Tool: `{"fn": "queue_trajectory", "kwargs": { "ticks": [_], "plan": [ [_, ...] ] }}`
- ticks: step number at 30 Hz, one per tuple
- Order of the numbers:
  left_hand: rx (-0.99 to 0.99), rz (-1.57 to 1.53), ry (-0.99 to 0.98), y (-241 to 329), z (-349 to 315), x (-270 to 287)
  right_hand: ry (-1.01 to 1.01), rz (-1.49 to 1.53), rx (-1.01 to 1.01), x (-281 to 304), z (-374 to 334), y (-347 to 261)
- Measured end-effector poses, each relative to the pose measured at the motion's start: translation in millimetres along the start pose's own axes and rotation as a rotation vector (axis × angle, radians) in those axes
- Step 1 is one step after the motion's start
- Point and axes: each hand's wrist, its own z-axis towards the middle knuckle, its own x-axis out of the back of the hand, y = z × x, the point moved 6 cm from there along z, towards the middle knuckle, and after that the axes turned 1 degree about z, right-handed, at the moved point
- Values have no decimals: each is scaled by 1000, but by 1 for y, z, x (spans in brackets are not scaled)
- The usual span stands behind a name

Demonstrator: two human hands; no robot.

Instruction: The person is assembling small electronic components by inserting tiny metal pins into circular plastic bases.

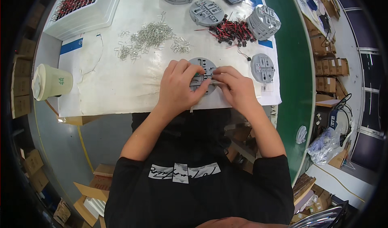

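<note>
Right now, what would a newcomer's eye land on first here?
Probably the red-and-black wire pile, vivid against the white sheet at the back right of centre. Next, the heap of silvery metal pieces to its left. Then the left hand and right hand, both over a grey disc near the sheet's front edge.

Beside you, the counter [292, 90] shows green along its right side. Off its near left corner you have grey floor [60, 147] marked with a yellow line [85, 147]; cardboard boxes [20, 105] stand stacked left of the counter. To its right, brown cartons [333, 67] sit between it and dark panels [370, 107] in pale frames.
</note>
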Motion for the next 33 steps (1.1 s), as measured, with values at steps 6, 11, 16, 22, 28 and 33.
{"fn": "queue_trajectory", "kwargs": {
  "ticks": [6, 11, 16, 22, 28, 33],
  "plan": [
    [30, 25, 17, -4, -2, -5, -8, -168, 11, -7, -18, -20],
    [27, 49, 1, -3, 1, -4, 428, 864, -66, -8, 5, 12],
    [9, 54, 4, -4, 0, -6, 537, 1289, -107, -37, 29, 5],
    [8, 36, -13, -2, -1, 0, 524, 1214, -82, -33, 23, 11],
    [-51, 56, -44, 5, -4, 22, 178, 373, -137, -5, 96, 19],
    [-58, 74, -122, -5, -6, 26, -140, 194, -71, -44, 140, 26]
  ]
}}
